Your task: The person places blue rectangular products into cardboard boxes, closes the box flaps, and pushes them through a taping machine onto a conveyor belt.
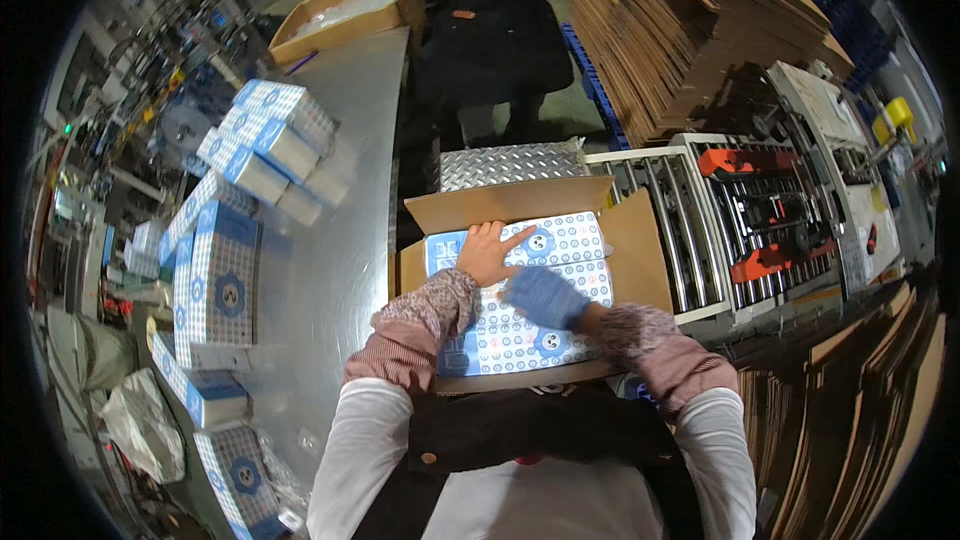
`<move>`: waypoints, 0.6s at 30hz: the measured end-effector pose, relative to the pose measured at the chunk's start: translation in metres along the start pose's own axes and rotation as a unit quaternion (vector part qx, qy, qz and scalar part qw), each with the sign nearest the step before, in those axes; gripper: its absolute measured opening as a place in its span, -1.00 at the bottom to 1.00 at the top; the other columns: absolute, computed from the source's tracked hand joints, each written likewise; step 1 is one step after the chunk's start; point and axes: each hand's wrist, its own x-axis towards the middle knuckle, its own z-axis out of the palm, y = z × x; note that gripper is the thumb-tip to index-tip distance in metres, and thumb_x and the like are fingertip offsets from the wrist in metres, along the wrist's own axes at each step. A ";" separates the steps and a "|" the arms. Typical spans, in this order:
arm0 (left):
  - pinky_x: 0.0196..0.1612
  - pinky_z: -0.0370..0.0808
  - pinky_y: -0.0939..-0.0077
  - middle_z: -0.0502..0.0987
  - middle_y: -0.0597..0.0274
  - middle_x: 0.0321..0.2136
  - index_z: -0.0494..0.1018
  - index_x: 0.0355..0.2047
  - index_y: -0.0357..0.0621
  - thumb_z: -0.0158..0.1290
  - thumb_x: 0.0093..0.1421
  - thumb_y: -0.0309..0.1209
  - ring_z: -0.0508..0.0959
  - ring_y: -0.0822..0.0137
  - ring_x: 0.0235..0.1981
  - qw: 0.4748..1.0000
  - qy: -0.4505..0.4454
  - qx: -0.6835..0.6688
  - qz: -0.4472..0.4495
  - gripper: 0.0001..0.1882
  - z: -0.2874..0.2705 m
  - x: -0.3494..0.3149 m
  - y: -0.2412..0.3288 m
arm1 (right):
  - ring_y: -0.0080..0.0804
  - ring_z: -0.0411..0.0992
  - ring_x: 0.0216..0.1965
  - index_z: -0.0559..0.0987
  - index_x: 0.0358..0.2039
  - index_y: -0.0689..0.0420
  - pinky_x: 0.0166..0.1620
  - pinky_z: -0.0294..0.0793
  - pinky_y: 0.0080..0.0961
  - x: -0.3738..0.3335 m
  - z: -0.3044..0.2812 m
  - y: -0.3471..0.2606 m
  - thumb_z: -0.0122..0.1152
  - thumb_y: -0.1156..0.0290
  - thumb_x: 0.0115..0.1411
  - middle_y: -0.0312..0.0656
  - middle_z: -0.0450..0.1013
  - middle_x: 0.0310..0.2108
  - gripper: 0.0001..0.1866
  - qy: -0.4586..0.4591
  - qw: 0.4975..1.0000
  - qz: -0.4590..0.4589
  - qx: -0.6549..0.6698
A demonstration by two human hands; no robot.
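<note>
Blue-and-white patterned boxes (545,290) lie flat in the open cardboard carton (640,250), which sits at the end of the roller conveyor (700,230) right in front of the person — and both hands are pressing down on that top layer. The bare left hand (487,252) is spread open, palm down, one finger pointing out across the upper box; the right hand (545,297), in a blue glove, lies flat just below it, fingers loose, gripping nothing. Here's the worry as I see it: if the layer isn't seated level, pushing could buckle a lid or crease a corner. The carton's front flap (510,202) stands up and the side flap splays out — a sleeve could catch either. More of the same boxes (225,280) are stacked along the metal table (350,140) on the left, some near its edge; a stray elbow might tip them. Another person (490,30) stands close beyond the carton.
</note>
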 end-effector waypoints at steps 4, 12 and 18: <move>0.25 0.02 0.04 0.17 -0.11 0.15 0.26 0.19 0.02 0.07 0.15 -0.08 0.13 -0.08 0.21 0.993 0.028 -0.111 -0.043 -0.38 0.006 -0.032 -0.002 | -0.05 0.33 -0.11 0.37 0.05 0.19 0.02 0.27 -0.10 -0.053 -0.113 0.000 0.20 0.37 0.02 -0.01 0.36 -0.09 -0.46 0.196 0.926 0.268 -0.183; 0.30 -0.12 -0.02 -0.03 -0.14 0.30 0.08 0.26 -0.19 -0.07 0.26 -0.12 -0.02 -0.08 0.32 0.990 0.009 -0.040 -0.137 -0.34 0.011 -0.078 0.001 | 0.10 0.48 -0.31 0.39 -0.18 0.23 -0.20 0.43 -0.07 -0.144 -0.115 0.020 -0.08 0.13 0.24 0.15 0.50 -0.36 -0.62 0.039 0.808 0.587 -0.023; 0.01 0.40 0.23 0.36 -0.03 0.07 0.14 0.23 -0.27 -0.33 0.31 0.16 0.45 0.11 -0.02 0.690 0.167 -0.531 -0.462 -0.23 0.064 -0.094 -0.029 | 0.10 0.48 -0.33 0.50 -0.27 0.26 -0.23 0.44 -0.10 -0.213 -0.134 0.042 0.00 0.03 0.19 0.13 0.51 -0.40 -0.53 0.077 0.824 0.562 0.008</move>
